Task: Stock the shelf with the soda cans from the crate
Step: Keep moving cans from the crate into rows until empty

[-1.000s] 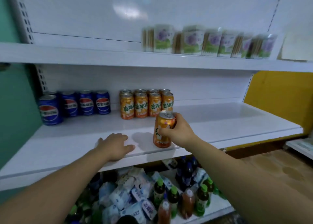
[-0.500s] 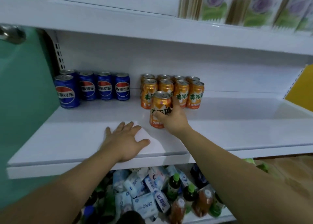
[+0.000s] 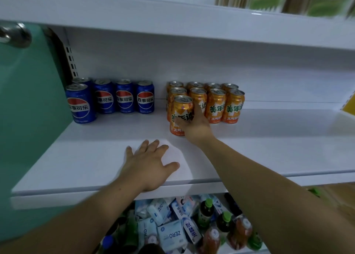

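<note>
right hand (image 3: 194, 124) grasps orange can (image 3: 180, 110), mid-frame | left hand (image 3: 148, 164) flat on shelf (image 3: 76, 157) | risk: shove topples orange row (image 3: 217, 106), seemingly touching

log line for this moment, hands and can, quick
step: placing can | right hand: grips orange can, upright in front of orange cans | left hand: flat on shelf | blue cans: at left

Five blue cola cans (image 3: 145, 98) stand on the shelf (image 3: 76, 157). Orange soda cans (image 3: 217, 107) number nine: four at the back, four in the middle, one front can (image 3: 181, 115). Bottles (image 3: 206, 211) and packets (image 3: 170, 234) below are too jumbled to count.
</note>
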Demonstrator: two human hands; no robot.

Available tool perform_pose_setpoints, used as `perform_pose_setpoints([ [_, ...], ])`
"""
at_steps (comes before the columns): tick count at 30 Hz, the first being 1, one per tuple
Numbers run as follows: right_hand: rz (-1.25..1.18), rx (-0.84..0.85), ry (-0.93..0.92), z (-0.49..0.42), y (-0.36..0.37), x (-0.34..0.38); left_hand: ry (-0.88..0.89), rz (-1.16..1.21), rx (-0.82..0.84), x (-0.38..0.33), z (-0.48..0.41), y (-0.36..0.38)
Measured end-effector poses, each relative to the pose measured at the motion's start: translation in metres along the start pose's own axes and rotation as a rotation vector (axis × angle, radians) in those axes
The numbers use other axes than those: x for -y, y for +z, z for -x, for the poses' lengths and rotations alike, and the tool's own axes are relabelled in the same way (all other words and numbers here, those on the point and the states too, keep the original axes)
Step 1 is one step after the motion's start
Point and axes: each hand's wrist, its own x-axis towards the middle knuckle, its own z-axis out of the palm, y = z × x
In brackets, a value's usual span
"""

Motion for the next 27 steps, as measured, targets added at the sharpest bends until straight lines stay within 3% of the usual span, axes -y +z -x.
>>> perform_pose_setpoints([
  [7, 0.061, 0.032, 0.007, 0.001, 0.0, 0.002, 0.003, 0.023, 0.0, 0.002, -0.002, 0.0],
  [11, 0.187, 0.145, 0.03, 0.014, -0.021, 0.01, 0.006, 0.035, 0.009, 0.001, 0.002, -0.003],
  [19, 0.617, 0.175, 0.283, 0.087, -0.155, 0.004, -0.002, 0.018, 0.064, -0.017, 0.005, -0.016],
  [27, 0.698, -0.048, 0.542, 0.2, -0.281, -0.026, 0.632, 0.054, 0.129, -0.216, 0.045, -0.006],
])
